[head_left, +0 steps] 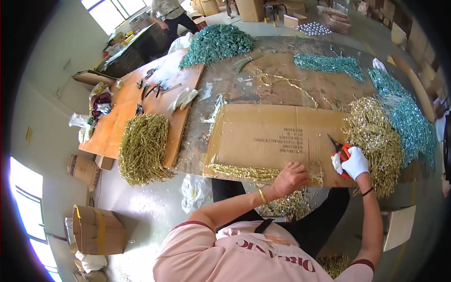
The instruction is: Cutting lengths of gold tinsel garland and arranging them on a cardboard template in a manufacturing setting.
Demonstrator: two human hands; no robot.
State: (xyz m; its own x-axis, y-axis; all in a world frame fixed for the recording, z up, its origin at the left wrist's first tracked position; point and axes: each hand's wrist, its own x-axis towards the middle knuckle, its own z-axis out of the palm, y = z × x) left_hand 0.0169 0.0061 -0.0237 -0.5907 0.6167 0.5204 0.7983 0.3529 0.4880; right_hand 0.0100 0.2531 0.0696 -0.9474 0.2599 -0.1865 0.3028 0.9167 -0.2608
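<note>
My bare left hand (291, 179) is closed at the right part of a bundle of gold glitter strands (246, 172), which lies along the near edge of a flattened cardboard sheet (277, 127). Its fingers hide the strands under them. To the right, my right hand (355, 163), in a white glove, grips red-handled pliers (334, 142) with dark jaws pointing away to the upper left. Beside that hand a large heap of gold glitter strands (376, 141) spills over the table's near edge.
Teal tinsel piles lie at the far side (218, 44) and right (408, 117). Another gold pile (144, 148) hangs off the left board, near several hand tools (157, 88) and a white glove (184, 98). A person (171, 16) stands beyond the table.
</note>
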